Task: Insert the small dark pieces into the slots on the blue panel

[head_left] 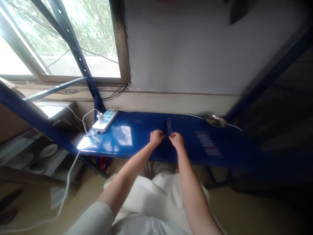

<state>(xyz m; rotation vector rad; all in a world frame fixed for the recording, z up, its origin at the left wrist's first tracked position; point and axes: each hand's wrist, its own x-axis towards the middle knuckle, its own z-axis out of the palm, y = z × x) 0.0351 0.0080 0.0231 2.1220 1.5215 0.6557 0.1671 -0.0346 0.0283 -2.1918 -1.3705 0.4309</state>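
Above the blue tabletop, both hands are close together near the middle. A clear strip with a row of round bumps, like a blister strip, stretches away from me. Its near end is pinched between the fingers of my right hand. Just left of it runs a thin dark strip. My left hand is closed, its fingertips at the near end of that dark strip. What exactly the left fingers grip is too small to make out.
A white power strip with a plugged-in charger lies at the left. A shiny metal dish sits at the back right, near a white cable. Several tiny bits lie toward the back. Blue rack posts frame the table.
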